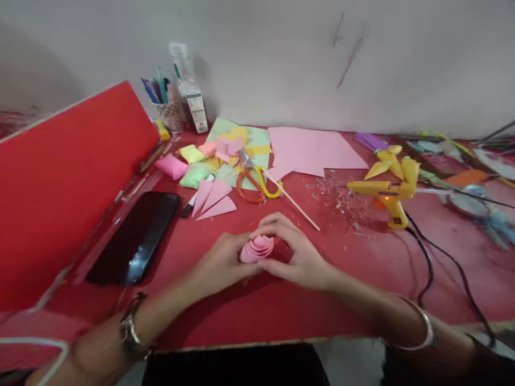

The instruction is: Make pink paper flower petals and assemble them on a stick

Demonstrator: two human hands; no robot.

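A pink rolled paper flower [257, 249], its layers curled around each other, is held between my two hands just above the red table. My left hand [225, 260] wraps its left side and lower part. On the other side, the fingers and thumb of my right hand [295, 252] close on its upper and right edges. Beyond the hands lie pink paper wedges [217, 199], scissors with orange and yellow handles [259, 185] and a thin wooden stick [298, 203].
A black phone [139, 236] lies at left beside a raised red panel [80, 187]. At right stands a yellow glue gun [390, 190] with its light on and cable trailing forward. Pink sheets [314, 147], a pen cup [169, 115] and a bottle [195, 104] are by the wall.
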